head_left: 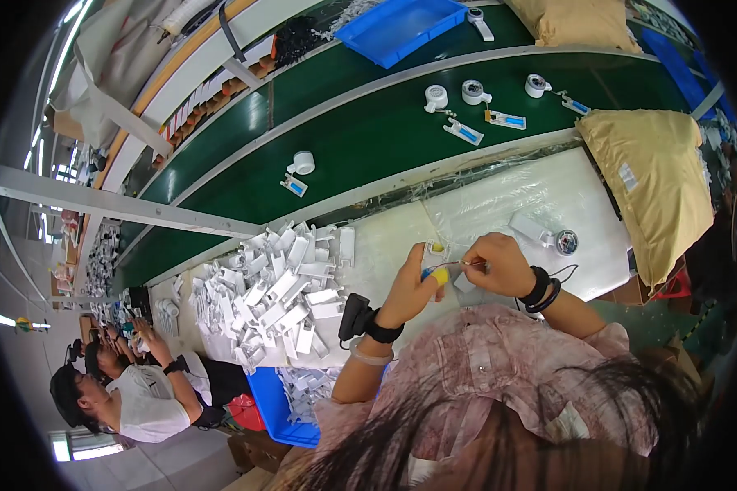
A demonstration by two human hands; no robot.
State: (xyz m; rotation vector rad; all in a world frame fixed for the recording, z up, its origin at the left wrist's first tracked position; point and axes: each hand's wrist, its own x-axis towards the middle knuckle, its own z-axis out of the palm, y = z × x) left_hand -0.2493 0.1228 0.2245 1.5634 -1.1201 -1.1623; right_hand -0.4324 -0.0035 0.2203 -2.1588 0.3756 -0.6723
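My left hand [408, 293] is closed around a small part [427, 274] that shows blue between the fingers. A patch of yellow sits at its fingertips; I cannot tell whether it is on the part or on a finger. Close on the right, my right hand [502, 263] pinches a thin wire-like piece [449, 263] that stretches toward the left hand. Beyond the right hand lies a white plastic handle piece [532, 227] beside a round unit [566, 240] with a dark, detailed face. Left of my left hand, a large heap of white plastic housings [278, 282] covers the worktop.
Beyond the worktop [385, 237] runs a green conveyor belt [360, 127], carrying several white round units [436, 98] wired to blue-filled housings [464, 132]. A yellow sack [651, 184] stands at right. A blue bin [274, 409] is below the heap; co-workers [151, 393] sit left.
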